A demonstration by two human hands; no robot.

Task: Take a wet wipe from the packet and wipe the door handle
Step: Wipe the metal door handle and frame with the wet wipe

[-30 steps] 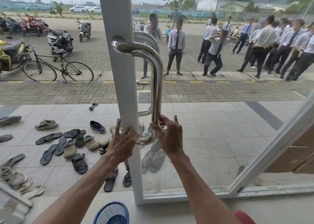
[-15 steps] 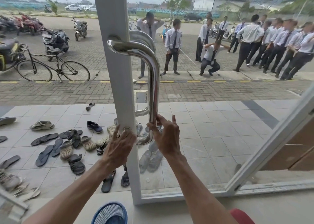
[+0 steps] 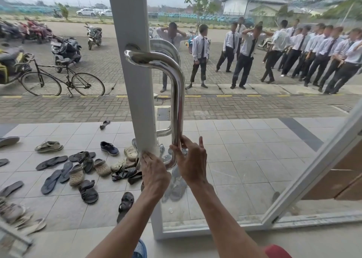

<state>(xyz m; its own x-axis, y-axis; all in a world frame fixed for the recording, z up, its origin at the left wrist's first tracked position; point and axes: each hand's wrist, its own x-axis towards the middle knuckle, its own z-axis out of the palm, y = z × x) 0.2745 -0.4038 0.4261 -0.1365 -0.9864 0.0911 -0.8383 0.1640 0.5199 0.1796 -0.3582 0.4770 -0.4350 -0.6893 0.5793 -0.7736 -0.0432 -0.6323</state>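
A curved chrome door handle is fixed to the white door frame of a glass door. My right hand grips the lower end of the handle's upright bar between thumb and fingers. My left hand presses against the frame beside the handle's lower mount. A pale strip that looks like the wet wipe hangs at that hand's left edge. No packet is in view.
Through the glass lie several sandals and shoes on a tiled porch, with a bicycle, motorbikes and a row of people beyond. A blue striped object and something red sit at the bottom edge.
My left hand has shifted slightly right along the frame toward the handle's lower mount. My right hand has stayed on the bar's lower end. The people outside have moved.
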